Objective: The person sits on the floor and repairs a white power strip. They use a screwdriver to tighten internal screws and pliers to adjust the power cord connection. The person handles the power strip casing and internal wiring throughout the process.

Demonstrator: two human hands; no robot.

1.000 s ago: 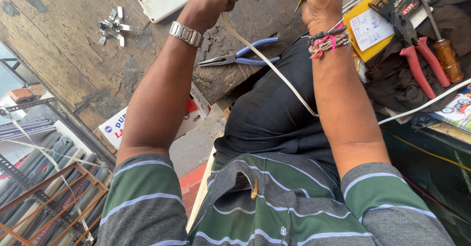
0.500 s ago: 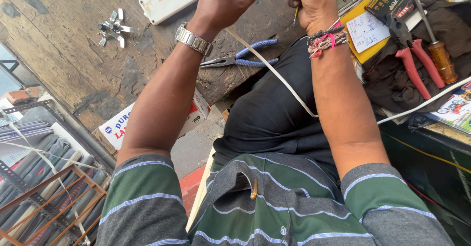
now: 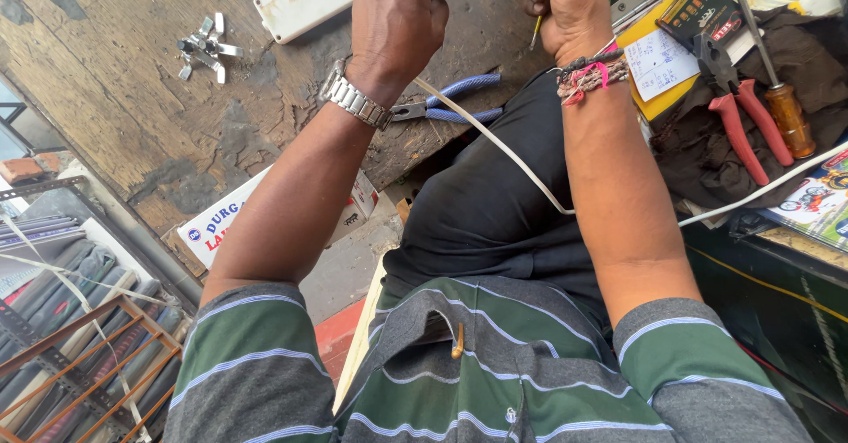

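While both hands work close together at the top edge of view, the left hand (image 3: pixel 397 19) closes its grip over one end of a white cable (image 3: pixel 495 138), fingers curled tight, w/ a cream-coloured tip poking out past the knuckles. That cable runs diagonally down and to the person's right from the left fist, passing under the right forearm, its long axis slanting across the dark lap. The right hand (image 3: pixel 574 10) is fisted too, pinching a thin yellow-handled tool (image 3: pixel 536 30) that points down toward the cable; what else it holds can't be told. Left hand is the nearer one to the cable's end; right sits just beside it, apart. On the worn wooden counter (image 3: pixel 132 107): a white power strip (image 3: pixel 305 1) touching the left hand's far side, blue-handled pliers (image 3: pixel 450 107) just below the wrist, red-handled pliers (image 3: pixel 751 125) and a screwdriver (image 3: pixel 782 98) well off to the right.
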